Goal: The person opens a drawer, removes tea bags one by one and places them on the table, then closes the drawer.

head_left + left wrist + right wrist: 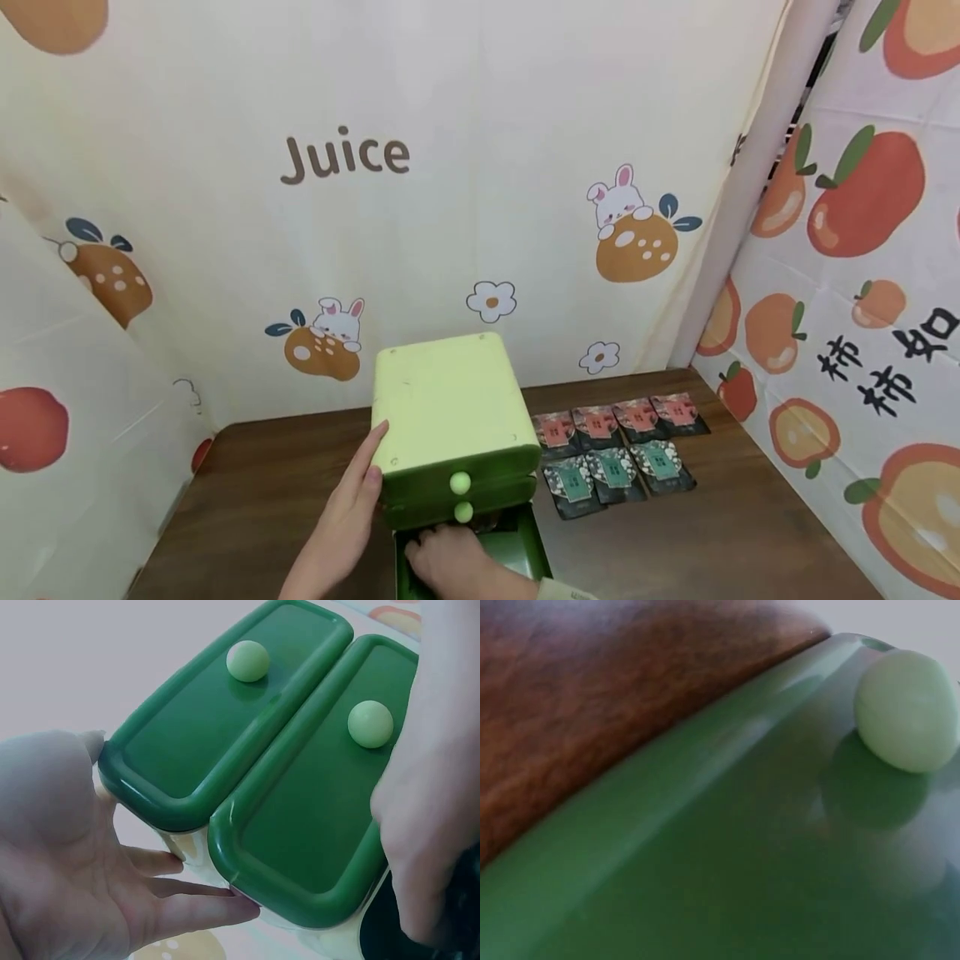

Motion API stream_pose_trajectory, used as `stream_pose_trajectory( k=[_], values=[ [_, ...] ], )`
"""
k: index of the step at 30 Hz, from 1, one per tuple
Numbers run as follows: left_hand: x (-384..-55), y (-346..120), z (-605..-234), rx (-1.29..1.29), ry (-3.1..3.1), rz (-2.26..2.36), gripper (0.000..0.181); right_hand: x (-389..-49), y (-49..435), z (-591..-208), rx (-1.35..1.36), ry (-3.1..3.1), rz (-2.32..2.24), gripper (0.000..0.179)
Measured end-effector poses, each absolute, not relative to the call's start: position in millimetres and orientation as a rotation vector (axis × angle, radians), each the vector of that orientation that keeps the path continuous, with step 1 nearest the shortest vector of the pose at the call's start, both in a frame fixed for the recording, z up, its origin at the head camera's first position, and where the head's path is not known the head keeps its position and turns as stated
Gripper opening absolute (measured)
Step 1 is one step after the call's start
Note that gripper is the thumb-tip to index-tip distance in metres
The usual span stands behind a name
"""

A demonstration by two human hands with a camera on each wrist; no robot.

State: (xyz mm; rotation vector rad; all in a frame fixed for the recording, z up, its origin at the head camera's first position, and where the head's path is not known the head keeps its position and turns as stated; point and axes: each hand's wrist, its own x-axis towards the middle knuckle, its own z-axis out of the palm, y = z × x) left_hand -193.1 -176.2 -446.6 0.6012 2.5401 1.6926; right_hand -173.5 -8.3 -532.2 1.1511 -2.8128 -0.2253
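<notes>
A small drawer box with a pale yellow-green top (450, 400) and dark green drawer fronts stands on the table. Its two upper drawers, each with a round pale knob (247, 661), are closed, while the bottom green drawer (536, 542) is pulled out. My left hand (348, 508) rests against the box's left side, its fingers extended along it in the left wrist view. My right hand (450, 558) reaches down into the bottom drawer. Its fingertips are hidden, and whether they hold anything does not show. In the right wrist view, a green drawer front (705, 862) and its knob fill most of the picture.
Right of the box, several red-and-black packets (637, 417) lie in a row on the brown wooden table (675, 542). In front of them lie three green-and-black packets (615, 471). Fruit-patterned curtains (480, 208) hang behind and at both sides.
</notes>
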Motion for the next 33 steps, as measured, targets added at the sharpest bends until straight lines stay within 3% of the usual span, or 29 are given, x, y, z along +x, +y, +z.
stream_pose_trajectory(
  k=[7,12,19,23,33],
  values=[
    [-185,-176,-452,0.607,2.476,1.739,0.048,-166,-5,-546,1.121,-2.671,-0.171,0.035],
    [-186,-177,-451,0.615,2.505,1.731,0.048,-166,-8,-550,1.042,-2.587,-0.203,0.03],
    [-187,-176,-452,0.6,2.479,1.761,0.047,-170,-5,-535,1.16,-2.862,-0.179,0.017],
    [-188,-175,-453,0.611,2.471,1.777,0.047,-170,1,-518,1.301,-2.949,0.073,0.008],
    [-190,-176,-448,0.587,2.465,1.775,0.047,-149,65,-462,1.592,-2.781,1.014,0.031]
  ],
)
